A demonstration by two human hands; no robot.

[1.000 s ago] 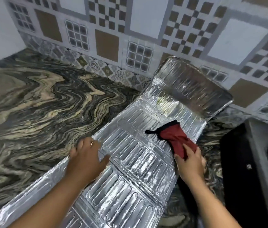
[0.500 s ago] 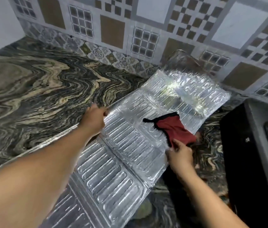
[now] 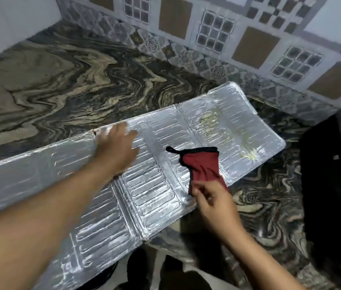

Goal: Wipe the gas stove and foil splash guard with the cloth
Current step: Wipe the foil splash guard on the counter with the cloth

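Evidently thin, crushable foil splash guard (image 3: 186, 143): left hand (image 3: 115, 149) spread flat steadying it; right hand (image 3: 213, 204) pinches limp red cloth (image 3: 203, 166).

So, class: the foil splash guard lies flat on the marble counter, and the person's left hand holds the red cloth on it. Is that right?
Not quite. The head view shows the right hand holding the black-edged red cloth; the left hand rests open on the ribbed silver foil splash guard, which lies flat on the swirled marble counter.
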